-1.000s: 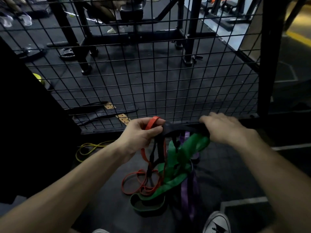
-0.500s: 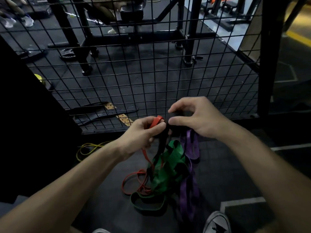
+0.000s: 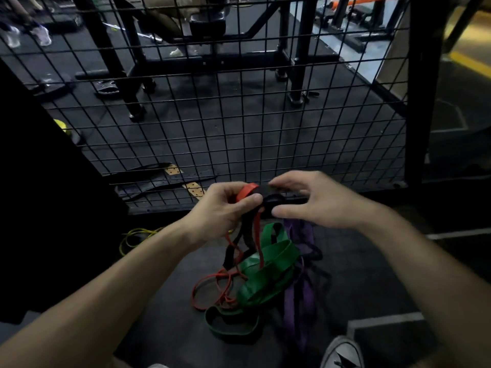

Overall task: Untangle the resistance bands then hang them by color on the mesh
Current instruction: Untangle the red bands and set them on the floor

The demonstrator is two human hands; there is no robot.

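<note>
You've got five bands tangled center-bottom: one red band [image 3: 247,191], black band [image 3: 276,200], green band [image 3: 268,272], purple band [image 3: 299,296], yellow band [image 3: 132,236] lower left. Your left hand [image 3: 223,208] pinches red; your right hand [image 3: 316,200], half-curled, pinches black

floor [image 3: 186,301]: dark rubber (dim light) | behind: black gym rack [image 3: 297,49]

The tangle of bands [image 3: 263,272] hangs at six o'clock from the left hand [image 3: 225,208] and right hand [image 3: 316,200], before the mesh [image 3: 239,115]. A shoe [image 3: 342,353] lies at five o'clock, a cord [image 3: 135,236] at eight, belts [image 3: 162,180] behind the mesh at ten.
</note>
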